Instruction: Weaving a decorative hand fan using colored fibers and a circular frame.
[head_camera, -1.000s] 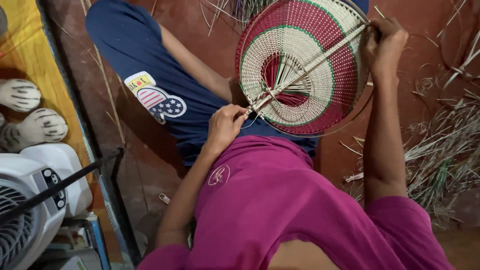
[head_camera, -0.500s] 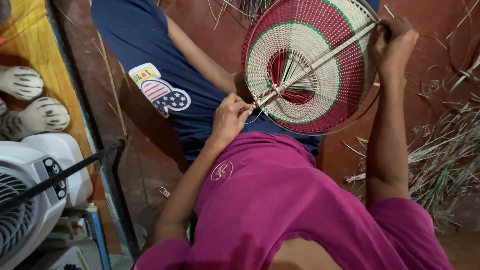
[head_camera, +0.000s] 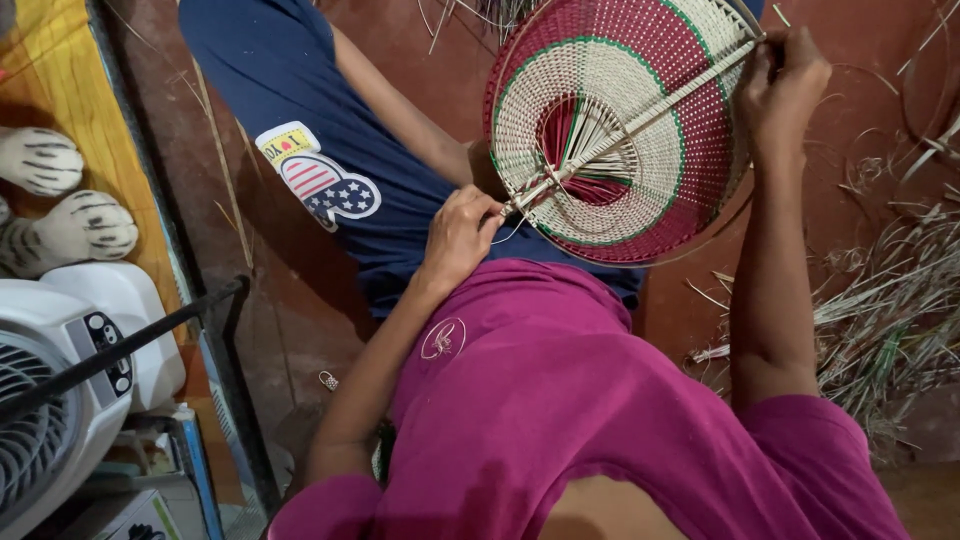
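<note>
Holding a round woven fan (head_camera: 640, 150) of red, cream and green, the right hand (head_camera: 785, 75) has its fingers closed on the far rim, where the central rib (head_camera: 640, 125) ends. The left hand (head_camera: 460, 235) pinches the rib's near end, above the lap.

Left hand (head_camera: 462, 235) has shifted slightly right since 1.0 s ago; fan (head_camera: 620, 130) and right hand (head_camera: 785, 80) likewise.
</note>
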